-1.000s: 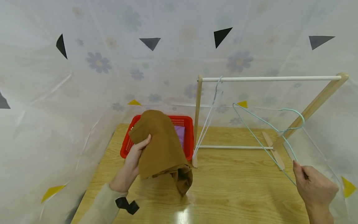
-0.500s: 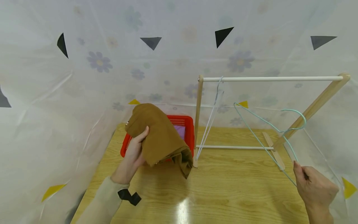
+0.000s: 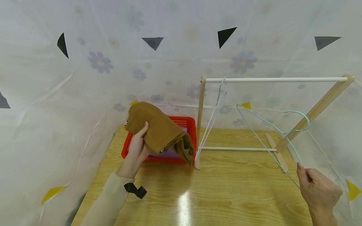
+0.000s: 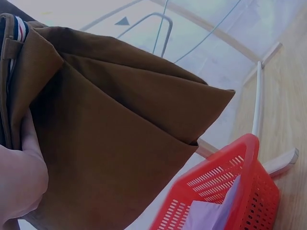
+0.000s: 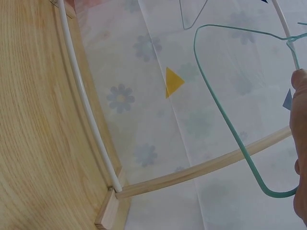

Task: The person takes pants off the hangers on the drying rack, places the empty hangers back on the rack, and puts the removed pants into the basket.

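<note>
My left hand (image 3: 137,152) holds a folded pair of brown pants (image 3: 156,125) above the red basket (image 3: 193,135), thumb on top and the other fingers mostly hidden. A belt loop and striped waistband lining show on the pants (image 4: 110,120) in the left wrist view. Out to the right, my right hand (image 3: 319,188) grips a mint-green wire hanger (image 3: 285,133) by one side, raised with its hook pointing right. The right wrist view shows the green hanger (image 5: 231,127) with one bare arm reaching away from the fingers. Purple cloth (image 3: 169,153) lies in the basket, partly covered by the pants.
A rack with wooden posts and a white top bar (image 3: 274,80) stands right of the basket. One pale hanger (image 3: 219,92) hangs near the bar's left end. Under everything is a wood-grain table (image 3: 232,188), with flower-patterned sheeting (image 3: 181,47) behind.
My left hand has moved the pants up and away over the basket, tilting them, so more purple cloth shows beneath. The right hand and green hanger have stayed nearly still.
</note>
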Demonstrator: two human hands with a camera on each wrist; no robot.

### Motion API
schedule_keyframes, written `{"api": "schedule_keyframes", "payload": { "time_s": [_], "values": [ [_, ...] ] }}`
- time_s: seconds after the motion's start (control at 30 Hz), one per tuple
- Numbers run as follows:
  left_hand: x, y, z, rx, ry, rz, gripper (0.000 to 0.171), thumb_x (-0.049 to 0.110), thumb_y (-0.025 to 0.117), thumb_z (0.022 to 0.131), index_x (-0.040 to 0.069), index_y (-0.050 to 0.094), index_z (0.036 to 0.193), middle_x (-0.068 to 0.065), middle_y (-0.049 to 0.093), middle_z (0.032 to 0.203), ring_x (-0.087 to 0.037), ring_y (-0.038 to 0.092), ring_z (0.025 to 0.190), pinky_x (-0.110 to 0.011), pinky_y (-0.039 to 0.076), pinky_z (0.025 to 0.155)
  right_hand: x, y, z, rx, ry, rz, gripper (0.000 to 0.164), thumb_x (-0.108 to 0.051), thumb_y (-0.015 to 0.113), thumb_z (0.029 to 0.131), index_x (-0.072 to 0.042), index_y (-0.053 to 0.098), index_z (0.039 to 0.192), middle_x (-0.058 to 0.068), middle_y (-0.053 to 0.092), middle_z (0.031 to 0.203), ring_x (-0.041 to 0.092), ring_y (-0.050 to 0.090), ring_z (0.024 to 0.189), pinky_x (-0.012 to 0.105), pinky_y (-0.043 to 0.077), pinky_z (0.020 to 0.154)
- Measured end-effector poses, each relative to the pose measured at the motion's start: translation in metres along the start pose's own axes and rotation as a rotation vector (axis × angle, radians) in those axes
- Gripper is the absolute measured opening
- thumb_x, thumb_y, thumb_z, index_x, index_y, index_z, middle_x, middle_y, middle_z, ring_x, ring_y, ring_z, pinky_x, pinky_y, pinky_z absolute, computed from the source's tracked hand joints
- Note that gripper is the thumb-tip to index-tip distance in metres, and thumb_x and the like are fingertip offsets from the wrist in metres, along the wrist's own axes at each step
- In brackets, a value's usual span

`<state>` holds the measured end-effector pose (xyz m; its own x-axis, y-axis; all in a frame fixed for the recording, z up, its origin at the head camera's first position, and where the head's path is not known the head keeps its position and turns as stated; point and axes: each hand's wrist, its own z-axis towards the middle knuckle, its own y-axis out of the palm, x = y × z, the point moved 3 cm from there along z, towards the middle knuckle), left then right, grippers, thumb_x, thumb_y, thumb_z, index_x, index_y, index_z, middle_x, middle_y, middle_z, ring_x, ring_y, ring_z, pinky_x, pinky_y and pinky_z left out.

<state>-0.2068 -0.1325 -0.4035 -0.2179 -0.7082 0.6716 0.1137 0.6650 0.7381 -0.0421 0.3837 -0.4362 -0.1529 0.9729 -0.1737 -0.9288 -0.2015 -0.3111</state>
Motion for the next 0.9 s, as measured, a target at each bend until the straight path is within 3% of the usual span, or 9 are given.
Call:
{"api": "schedule_keyframes", "payload": {
  "time_s": [0.2, 0.37, 0.6, 0.9],
  "values": [
    [-0.001, -0.006, 0.01, 0.001, 0.006, -0.052, 0.022, 0.035, 0.052, 0.098, 0.017, 0.059, 0.11, 0.007, 0.069, 0.101, -0.008, 0.068, 0.095, -0.024, 0.054, 0.084, -0.004, 0.0, 0.003, 0.006, 0.002, 0.012, 0.064, -0.041, 0.057, 0.095, -0.002, 0.047, 0.044, 0.012, 0.042, 0.038, -0.011, 0.015, 0.038, 0.024, 0.007, 0.034],
    [-0.002, -0.011, 0.02, -0.016, 0.058, -0.081, 0.022, 0.033, 0.05, 0.099, 0.016, 0.056, 0.113, 0.007, 0.067, 0.104, -0.008, 0.066, 0.097, -0.024, 0.053, 0.087, -0.004, 0.0, 0.002, 0.003, -0.001, 0.009, 0.066, -0.042, 0.056, 0.095, -0.002, 0.046, 0.044, 0.012, 0.041, 0.038, -0.009, 0.014, 0.036, 0.023, 0.007, 0.033],
    [-0.004, -0.021, 0.036, 0.069, 0.114, -0.128, 0.021, 0.029, 0.052, 0.098, 0.016, 0.054, 0.114, 0.007, 0.067, 0.106, -0.007, 0.065, 0.102, -0.022, 0.051, 0.091, -0.009, -0.001, 0.005, 0.008, -0.002, 0.004, 0.066, -0.042, 0.055, 0.095, 0.0, 0.047, 0.045, 0.013, 0.042, 0.038, -0.004, 0.015, 0.034, 0.023, 0.007, 0.033],
    [-0.007, -0.031, 0.055, 0.091, 0.16, -0.196, 0.018, 0.026, 0.053, 0.098, 0.015, 0.056, 0.112, 0.005, 0.069, 0.105, -0.009, 0.068, 0.1, -0.024, 0.053, 0.089, -0.012, -0.002, 0.008, 0.005, -0.001, -0.014, 0.068, -0.044, 0.054, 0.096, 0.0, 0.046, 0.045, 0.013, 0.043, 0.038, -0.001, 0.017, 0.033, 0.023, 0.008, 0.033]
  ]
}}
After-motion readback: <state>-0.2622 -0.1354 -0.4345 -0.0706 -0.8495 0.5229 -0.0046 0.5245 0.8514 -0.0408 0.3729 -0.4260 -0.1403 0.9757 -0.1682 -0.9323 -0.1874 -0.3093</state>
